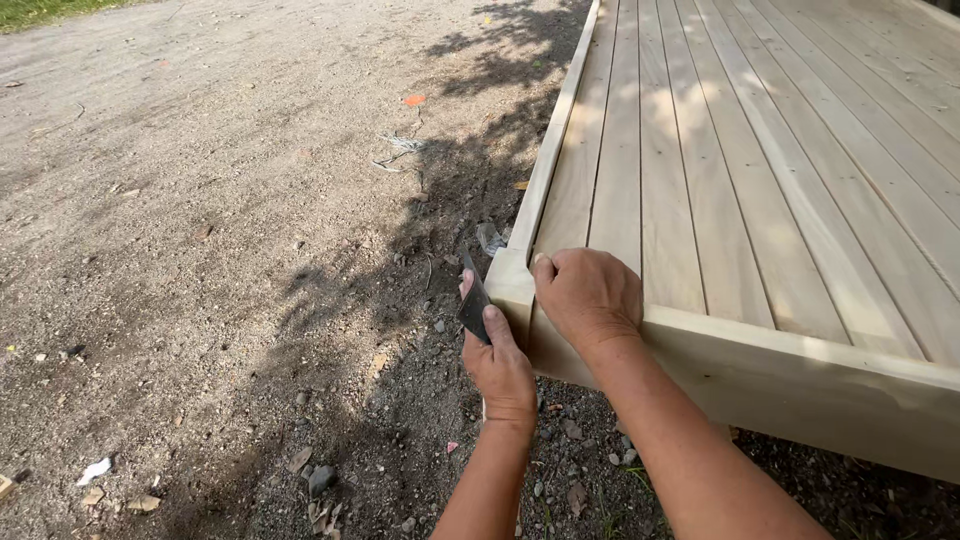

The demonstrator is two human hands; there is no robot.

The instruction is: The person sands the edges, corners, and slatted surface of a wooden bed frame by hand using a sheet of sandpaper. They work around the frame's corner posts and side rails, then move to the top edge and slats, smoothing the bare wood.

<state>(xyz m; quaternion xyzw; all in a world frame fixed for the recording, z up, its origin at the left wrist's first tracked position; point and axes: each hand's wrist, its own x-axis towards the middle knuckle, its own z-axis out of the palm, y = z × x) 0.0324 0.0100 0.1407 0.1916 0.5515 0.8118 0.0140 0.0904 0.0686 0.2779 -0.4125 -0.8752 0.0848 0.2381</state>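
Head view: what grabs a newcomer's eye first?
The pale wooden deck fills the right side, its planks running away from the camera. At its near corner, the right hand rests on top while the left hand presses a dark flat piece, possibly sandpaper, against the corner's outer face. To the left lies gravelly ground with tree shadow and scattered debris.

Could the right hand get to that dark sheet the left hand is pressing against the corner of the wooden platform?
Probably yes: the right hand rests on the corner, right beside the dark sheet in the left hand, nothing between.
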